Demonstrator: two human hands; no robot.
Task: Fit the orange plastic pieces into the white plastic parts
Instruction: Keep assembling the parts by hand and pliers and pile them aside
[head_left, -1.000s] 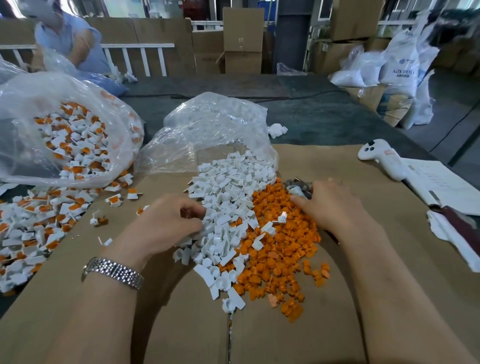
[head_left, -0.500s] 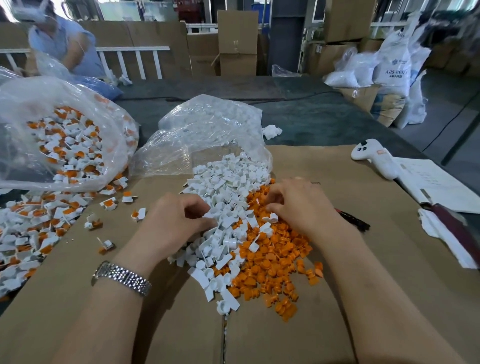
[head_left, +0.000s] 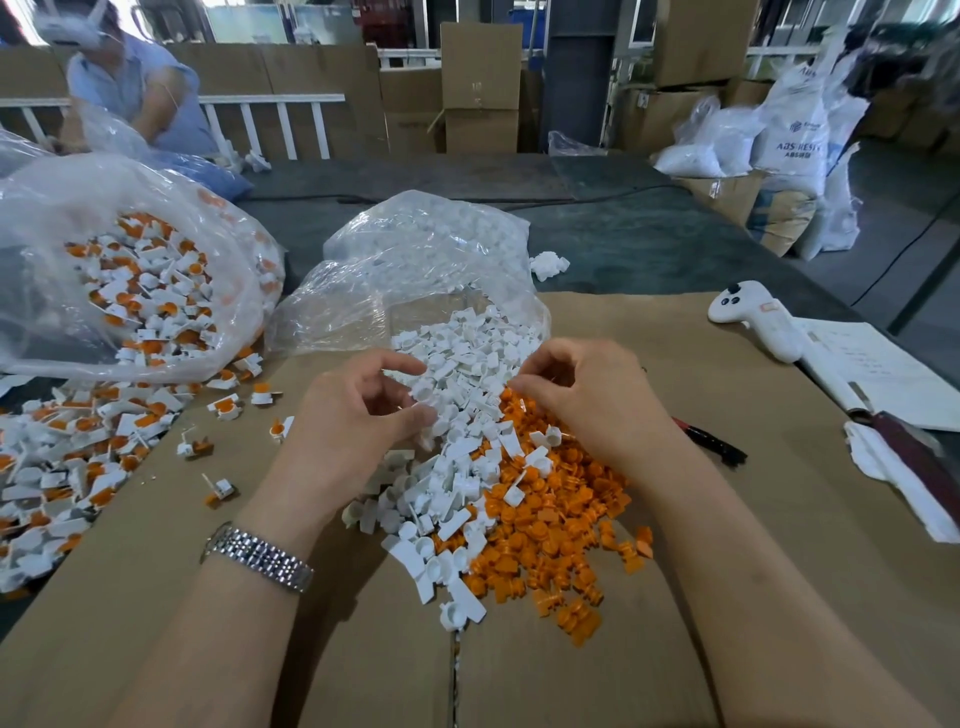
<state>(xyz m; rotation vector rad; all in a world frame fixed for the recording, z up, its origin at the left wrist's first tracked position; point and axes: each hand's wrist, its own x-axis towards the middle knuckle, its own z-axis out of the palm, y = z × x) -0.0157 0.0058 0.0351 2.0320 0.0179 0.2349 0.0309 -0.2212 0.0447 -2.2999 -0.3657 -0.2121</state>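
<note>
White plastic parts (head_left: 462, 405), both hands (head_left: 363, 415) now raised above them.

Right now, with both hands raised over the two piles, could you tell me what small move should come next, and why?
Probably bring the hands together over the cardboard sheet. The left hand pinches what looks like a small white plastic part; the right hand has its fingertips curled just above the loose orange plastic pieces, though I cannot tell whether it holds one. If not, it should pick one first.
</note>
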